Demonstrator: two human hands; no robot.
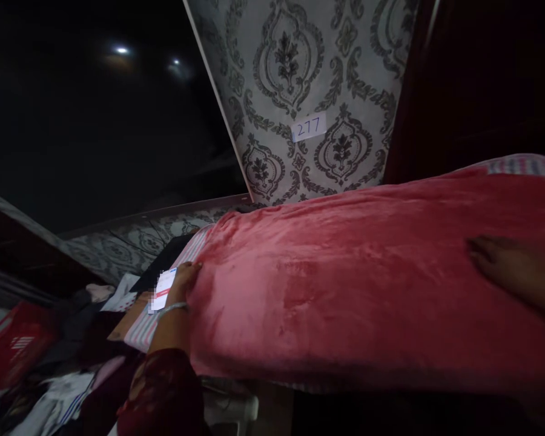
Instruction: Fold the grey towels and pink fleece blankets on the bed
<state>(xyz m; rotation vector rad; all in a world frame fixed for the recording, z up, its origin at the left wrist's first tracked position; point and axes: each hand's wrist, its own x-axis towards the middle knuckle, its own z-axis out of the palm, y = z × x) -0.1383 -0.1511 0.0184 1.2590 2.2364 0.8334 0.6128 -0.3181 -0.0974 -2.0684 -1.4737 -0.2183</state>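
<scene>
While the red plush blanket [345,290] is lying across striped bedding [140,327], the left hand [187,275] is touching its left edge; cannot tell if pinching. Right hand [499,257], blurred, is showing over its right part, finger closure likewise unclear.

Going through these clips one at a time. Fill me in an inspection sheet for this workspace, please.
Surface: striped sheet, showing at both ends.
Job's things: red blanket, spread over the sheet.
Clutter: clothes and a red item at lower left; bright card-like item, partly pixelated, beside the left hand.
Grips: left hand at the blanket's left edge, hold unclear; right hand over its right part, blurred, contact unclear.
Cables: none clearly seen; low areas dark.
Surroundings: patterned wall, "277" label, dark panel.
</scene>
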